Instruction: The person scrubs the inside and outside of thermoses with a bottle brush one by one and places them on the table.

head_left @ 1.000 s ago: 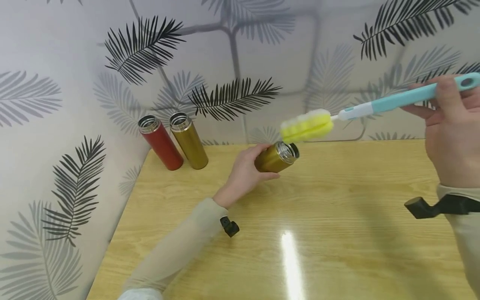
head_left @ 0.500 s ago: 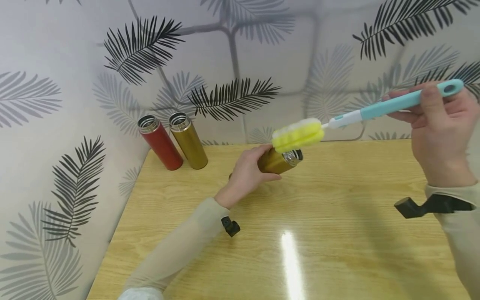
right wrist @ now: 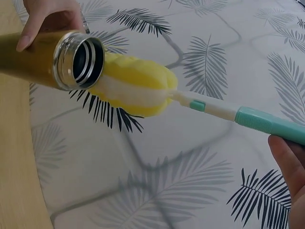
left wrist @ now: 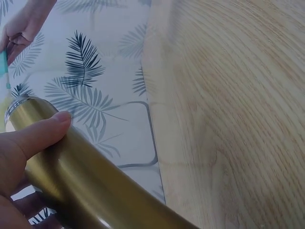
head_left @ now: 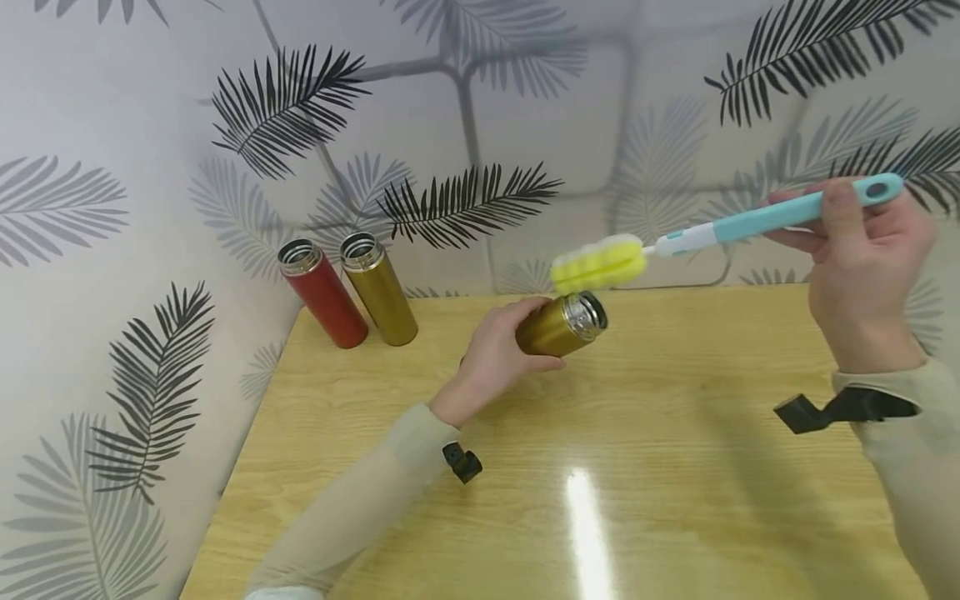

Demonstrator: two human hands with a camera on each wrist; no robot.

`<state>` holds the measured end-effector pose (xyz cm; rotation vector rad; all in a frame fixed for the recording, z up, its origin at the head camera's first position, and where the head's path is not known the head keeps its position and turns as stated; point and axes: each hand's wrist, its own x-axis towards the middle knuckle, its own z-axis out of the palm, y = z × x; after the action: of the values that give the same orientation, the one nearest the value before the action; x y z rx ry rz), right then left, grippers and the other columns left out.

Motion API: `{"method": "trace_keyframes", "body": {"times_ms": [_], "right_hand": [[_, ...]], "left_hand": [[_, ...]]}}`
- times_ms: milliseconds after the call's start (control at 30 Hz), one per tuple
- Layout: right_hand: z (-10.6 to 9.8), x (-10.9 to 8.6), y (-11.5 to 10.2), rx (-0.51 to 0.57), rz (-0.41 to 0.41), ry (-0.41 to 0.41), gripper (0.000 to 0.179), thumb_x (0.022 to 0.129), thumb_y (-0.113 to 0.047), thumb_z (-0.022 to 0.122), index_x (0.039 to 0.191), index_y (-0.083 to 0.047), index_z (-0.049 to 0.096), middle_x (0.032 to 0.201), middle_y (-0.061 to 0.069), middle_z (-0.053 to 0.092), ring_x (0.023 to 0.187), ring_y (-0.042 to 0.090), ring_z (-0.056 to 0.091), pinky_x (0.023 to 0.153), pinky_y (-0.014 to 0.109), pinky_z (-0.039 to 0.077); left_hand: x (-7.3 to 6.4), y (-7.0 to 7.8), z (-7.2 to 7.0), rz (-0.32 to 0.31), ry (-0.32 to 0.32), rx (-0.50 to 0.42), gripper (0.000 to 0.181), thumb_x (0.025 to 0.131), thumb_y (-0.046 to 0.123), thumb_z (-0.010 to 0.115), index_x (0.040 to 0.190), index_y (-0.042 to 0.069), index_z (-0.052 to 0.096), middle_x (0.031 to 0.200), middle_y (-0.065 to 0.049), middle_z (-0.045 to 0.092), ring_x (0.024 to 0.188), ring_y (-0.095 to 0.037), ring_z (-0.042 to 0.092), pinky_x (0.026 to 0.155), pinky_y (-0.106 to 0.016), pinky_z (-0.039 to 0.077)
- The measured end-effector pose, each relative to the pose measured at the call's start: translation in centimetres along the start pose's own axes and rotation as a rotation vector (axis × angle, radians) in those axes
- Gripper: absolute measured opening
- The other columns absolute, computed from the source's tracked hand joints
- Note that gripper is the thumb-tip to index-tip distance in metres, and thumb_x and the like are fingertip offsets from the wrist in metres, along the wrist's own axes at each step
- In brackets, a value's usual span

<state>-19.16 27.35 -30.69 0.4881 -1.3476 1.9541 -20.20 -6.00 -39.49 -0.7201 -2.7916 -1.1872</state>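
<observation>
My left hand grips a gold bottle round its body, tilted with its lidless steel mouth toward the right. In the left wrist view the thumb lies along the gold bottle. My right hand holds a bottle brush by its turquoise handle. The brush's yellow and white sponge head is outside the bottle, just above its mouth in the head view. From the right wrist, the sponge head shows partly behind the dark open mouth.
A red bottle and another gold bottle, both without lids, stand upright at the table's back left corner. Behind the wooden table rises a wall with a leaf pattern. Both wrists wear black camera mounts.
My right hand has moved left and slightly down, bringing the brush head closer to the bottle's mouth. The gripped bottle has shifted slightly right and tilted a little further over.
</observation>
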Motion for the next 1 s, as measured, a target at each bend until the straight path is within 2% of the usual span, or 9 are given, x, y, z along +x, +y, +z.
{"method": "trace_keyframes", "body": {"times_ms": [333, 533, 733, 1000], "right_hand": [[-1.1, -0.2, 1.0, -0.011, 0.037, 0.077, 0.023, 0.1, 0.0, 0.065, 0.092, 0.021, 0.059, 0.082, 0.022, 0.072, 0.086, 0.03, 0.078, 0.07, 0.034, 0.062], [-1.7, -0.5, 1.3, -0.057, 0.044, 0.058, 0.024, 0.101, -0.001, 0.065, 0.092, 0.021, 0.06, 0.083, 0.02, 0.073, 0.087, 0.027, 0.078, 0.07, 0.032, 0.062], [-2.3, -0.8, 1.8, -0.116, 0.039, 0.009, 0.024, 0.101, 0.002, 0.064, 0.088, 0.022, 0.059, 0.078, 0.017, 0.073, 0.083, 0.023, 0.078, 0.067, 0.028, 0.061], [-2.3, -1.2, 1.6, -0.073, 0.026, -0.033, 0.021, 0.1, 0.006, 0.062, 0.094, 0.025, 0.058, 0.083, 0.02, 0.075, 0.082, 0.025, 0.078, 0.068, 0.03, 0.062]], "left_hand": [[-0.1, -0.1, 0.0, 0.012, 0.002, -0.007, 0.079, 0.074, 0.023, 0.097, 0.144, 0.016, 0.06, 0.137, -0.004, 0.066, 0.121, -0.025, 0.061, 0.105, -0.044, 0.048], [-0.4, -0.2, 0.0, 0.013, -0.002, -0.026, 0.078, 0.075, 0.024, 0.097, 0.143, 0.016, 0.06, 0.136, -0.004, 0.067, 0.119, -0.023, 0.062, 0.102, -0.042, 0.05], [-0.3, -0.2, -0.2, -0.01, 0.021, -0.078, 0.08, 0.077, 0.024, 0.096, 0.146, 0.013, 0.057, 0.139, -0.005, 0.065, 0.12, -0.023, 0.062, 0.102, -0.041, 0.052], [-0.1, -0.8, -0.4, -0.008, 0.027, -0.056, 0.08, 0.079, 0.026, 0.094, 0.149, 0.015, 0.055, 0.14, -0.004, 0.065, 0.122, -0.022, 0.062, 0.101, -0.041, 0.051]]}}
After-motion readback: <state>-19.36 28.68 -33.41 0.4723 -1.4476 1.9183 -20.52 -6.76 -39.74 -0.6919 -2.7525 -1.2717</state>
